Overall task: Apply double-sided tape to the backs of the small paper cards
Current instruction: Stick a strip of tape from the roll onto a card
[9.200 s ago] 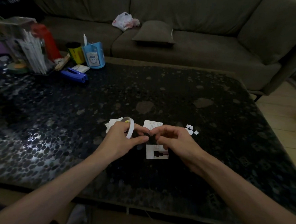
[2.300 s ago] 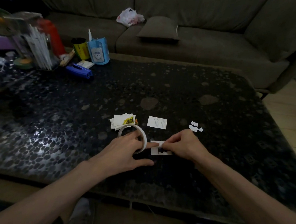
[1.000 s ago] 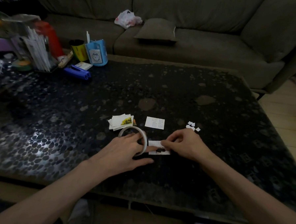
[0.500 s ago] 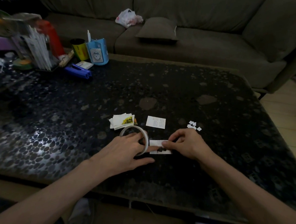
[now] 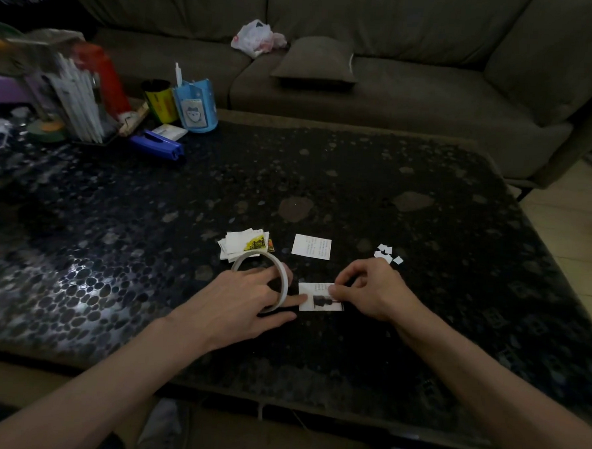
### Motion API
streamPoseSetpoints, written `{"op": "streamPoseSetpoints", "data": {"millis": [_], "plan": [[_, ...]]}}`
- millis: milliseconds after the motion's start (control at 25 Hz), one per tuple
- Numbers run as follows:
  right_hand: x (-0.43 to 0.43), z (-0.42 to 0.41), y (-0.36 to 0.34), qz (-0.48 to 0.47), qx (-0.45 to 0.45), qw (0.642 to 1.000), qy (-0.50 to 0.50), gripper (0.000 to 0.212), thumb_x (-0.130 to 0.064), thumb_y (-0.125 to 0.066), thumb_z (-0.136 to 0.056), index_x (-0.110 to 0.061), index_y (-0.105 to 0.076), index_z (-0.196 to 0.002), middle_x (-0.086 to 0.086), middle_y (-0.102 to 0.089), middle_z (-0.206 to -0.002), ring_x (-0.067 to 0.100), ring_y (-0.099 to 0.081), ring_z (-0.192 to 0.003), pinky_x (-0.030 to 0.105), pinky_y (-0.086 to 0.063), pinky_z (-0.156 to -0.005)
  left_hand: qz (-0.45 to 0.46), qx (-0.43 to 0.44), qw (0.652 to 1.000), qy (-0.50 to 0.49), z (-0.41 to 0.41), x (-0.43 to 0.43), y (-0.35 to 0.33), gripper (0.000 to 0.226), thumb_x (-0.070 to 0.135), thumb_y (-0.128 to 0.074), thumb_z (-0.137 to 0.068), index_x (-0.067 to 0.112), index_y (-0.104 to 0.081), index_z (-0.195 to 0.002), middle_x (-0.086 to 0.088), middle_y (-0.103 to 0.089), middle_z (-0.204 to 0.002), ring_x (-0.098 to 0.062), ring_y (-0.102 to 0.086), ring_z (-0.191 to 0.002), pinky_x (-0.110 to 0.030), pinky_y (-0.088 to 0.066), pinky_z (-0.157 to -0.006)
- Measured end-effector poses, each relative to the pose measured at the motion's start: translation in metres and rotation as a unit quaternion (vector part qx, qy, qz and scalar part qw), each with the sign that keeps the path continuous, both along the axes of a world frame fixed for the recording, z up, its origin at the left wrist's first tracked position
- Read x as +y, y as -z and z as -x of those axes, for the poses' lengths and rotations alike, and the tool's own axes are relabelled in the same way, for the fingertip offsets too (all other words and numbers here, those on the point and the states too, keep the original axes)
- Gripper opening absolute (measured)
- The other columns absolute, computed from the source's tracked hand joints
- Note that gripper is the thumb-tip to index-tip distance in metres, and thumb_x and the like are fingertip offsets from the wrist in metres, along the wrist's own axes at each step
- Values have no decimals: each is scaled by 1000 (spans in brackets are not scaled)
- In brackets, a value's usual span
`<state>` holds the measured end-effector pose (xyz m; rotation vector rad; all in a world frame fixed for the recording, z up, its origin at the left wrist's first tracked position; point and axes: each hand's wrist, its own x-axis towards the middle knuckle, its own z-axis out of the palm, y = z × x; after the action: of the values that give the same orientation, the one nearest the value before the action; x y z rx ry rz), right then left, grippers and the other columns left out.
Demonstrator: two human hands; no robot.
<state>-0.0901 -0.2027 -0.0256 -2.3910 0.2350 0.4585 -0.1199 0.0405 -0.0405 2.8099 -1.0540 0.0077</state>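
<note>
**Dark pebbled table, one card pinned between two hands**

Dark glass over a pebble pattern covers the coffee table (image 5: 421, 299), with a grey-brown sofa (image 5: 431, 94) beyond it in dim light. Between the two hands a small white paper card (image 5: 320, 298) lies flat on the glass. It shows a few faint lines of print near its top, a dark blocky picture at its lower middle and a thin dark line along its bottom right edge.

The left hand (image 5: 242, 307) is spread out with its fingers stretched. One fingertip presses the card's left edge. The double-sided tape roll (image 5: 285, 285), a thin white ring, stands tilted around those fingers, just left of the card.

The right hand (image 5: 373, 290) is curled, and its thumb and forefinger pinch at the card's upper right part. Whether a strip of tape sits under them cannot be told.

Just beyond the left hand, touching the roll's far rim, lies a loose stack of cards (image 5: 243, 247), one with a yellow picture. Beyond the gap between the hands a single white printed card (image 5: 311, 246) lies apart. Just beyond the right hand are small white paper scraps (image 5: 385, 254).

Far beyond the left hand stand a blue pen holder (image 5: 194, 105), a yellow can (image 5: 158, 102) and a blue stapler (image 5: 156, 145).
</note>
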Motion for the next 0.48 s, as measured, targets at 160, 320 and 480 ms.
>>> {"op": "streamPoseSetpoints", "data": {"millis": [160, 320, 480], "plan": [[9, 5, -1, 49, -18, 999, -4, 30, -56, -81, -83, -30, -67, -87, -10, -69, -77, 3, -63, -70, 25, -47, -59, 5, 5, 1000, -6, 1, -1, 0, 51, 63, -36, -102, 44, -54, -146, 14, -42, -146, -8, -56, -120, -27, -53, -80], [10, 5, -4, 20, -7, 1000, 21, 38, -57, -86, -76, -27, -68, -90, -6, -71, -86, 7, -65, -76, 27, -52, -65, 18, 12, 1000, -9, 0, -2, -1, 47, 61, -40, -102, 46, -55, -144, 14, -43, -144, -8, -55, -120, -30, -54, -84], [8, -1, -9, -42, -17, 998, 51, 20, -41, -80, -89, -26, -67, -95, -4, -68, -90, 5, -60, -75, 23, -45, -62, 27, 7, 1000, -8, -2, -2, 1, 46, 61, -38, -102, 49, -55, -143, 15, -46, -139, -5, -54, -120, -27, -53, -83]]}}
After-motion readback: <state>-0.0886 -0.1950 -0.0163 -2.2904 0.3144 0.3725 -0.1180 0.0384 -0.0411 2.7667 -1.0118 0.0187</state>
